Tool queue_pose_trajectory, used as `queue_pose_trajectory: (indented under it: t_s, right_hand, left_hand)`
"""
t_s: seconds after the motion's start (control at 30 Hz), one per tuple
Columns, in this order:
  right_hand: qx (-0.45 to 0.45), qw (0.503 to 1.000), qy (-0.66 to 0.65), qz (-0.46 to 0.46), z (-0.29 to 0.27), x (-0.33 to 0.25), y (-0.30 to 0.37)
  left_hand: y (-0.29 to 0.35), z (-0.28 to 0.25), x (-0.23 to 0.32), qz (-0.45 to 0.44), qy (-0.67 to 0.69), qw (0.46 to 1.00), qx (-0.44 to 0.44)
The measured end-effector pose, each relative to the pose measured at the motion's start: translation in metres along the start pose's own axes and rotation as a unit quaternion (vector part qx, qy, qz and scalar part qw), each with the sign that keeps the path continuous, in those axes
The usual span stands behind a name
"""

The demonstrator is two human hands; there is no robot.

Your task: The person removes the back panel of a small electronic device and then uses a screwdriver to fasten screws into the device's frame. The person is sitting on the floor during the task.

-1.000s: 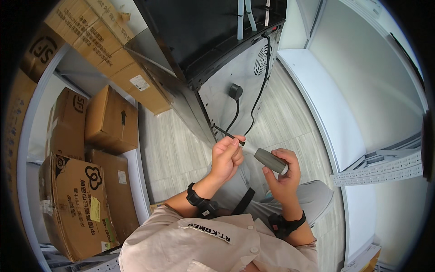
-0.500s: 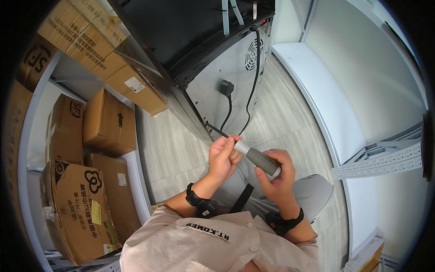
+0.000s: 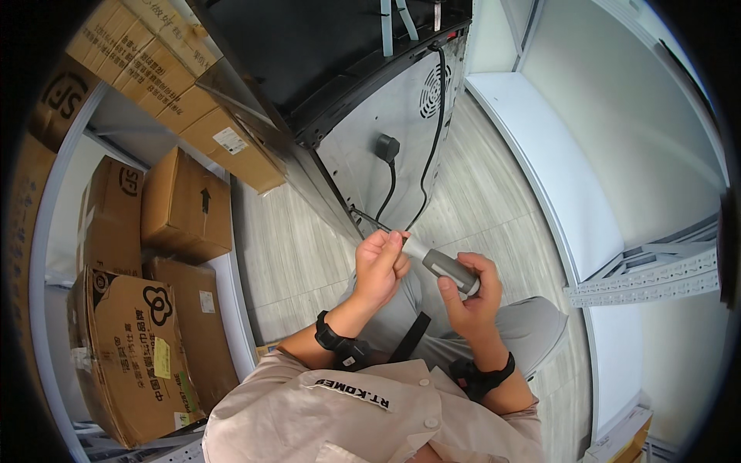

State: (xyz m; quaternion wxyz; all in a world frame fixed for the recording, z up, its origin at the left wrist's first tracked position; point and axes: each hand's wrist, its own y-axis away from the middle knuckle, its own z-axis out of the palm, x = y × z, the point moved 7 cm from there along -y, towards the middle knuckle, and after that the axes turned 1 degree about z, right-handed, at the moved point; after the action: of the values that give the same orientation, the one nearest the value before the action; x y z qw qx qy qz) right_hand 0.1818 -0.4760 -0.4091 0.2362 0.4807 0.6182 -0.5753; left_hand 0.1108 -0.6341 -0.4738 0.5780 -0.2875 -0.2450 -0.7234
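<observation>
We see brown cardboard boxes [image 3: 185,204] stacked at the left of the frame, a black cable [image 3: 434,139] hanging down a grey metal panel [image 3: 401,123] at upper centre, and white shelving [image 3: 656,270] at right.

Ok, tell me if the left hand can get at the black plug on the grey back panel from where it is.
Probably yes: the left hand sits at the screwdriver tip, below the black plug, with nothing between them but open panel.

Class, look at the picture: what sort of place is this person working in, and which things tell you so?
Probably a storeroom or workshop: stacked cardboard boxes, metal shelving, and the opened back of a grey appliance with its power cable.
</observation>
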Motion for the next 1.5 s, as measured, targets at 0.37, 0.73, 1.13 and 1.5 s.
queue_pose_trajectory:
  t_s: [0.37, 0.73, 1.13, 1.5]
  right_hand:
    - [-0.002, 0.997, -0.076, 0.007, 0.001, -0.016, -0.011]
    - [0.018, 0.997, -0.006, -0.076, 0.0, -0.014, -0.011]
    - [0.026, 0.997, -0.02, -0.073, -0.001, -0.011, -0.008]
    - [0.064, 0.994, -0.029, -0.089, -0.011, -0.009, -0.004]
  left_hand:
    - [-0.001, 0.002, 0.006, -0.022, -0.007, 1.0, 0.022]
    - [0.001, 0.0, 0.014, -0.009, 0.048, 0.998, 0.035]
    - [-0.013, -0.015, 0.033, 0.028, 0.167, 0.976, 0.135]
    - [-0.012, -0.031, 0.024, 0.01, 0.147, 0.976, 0.159]
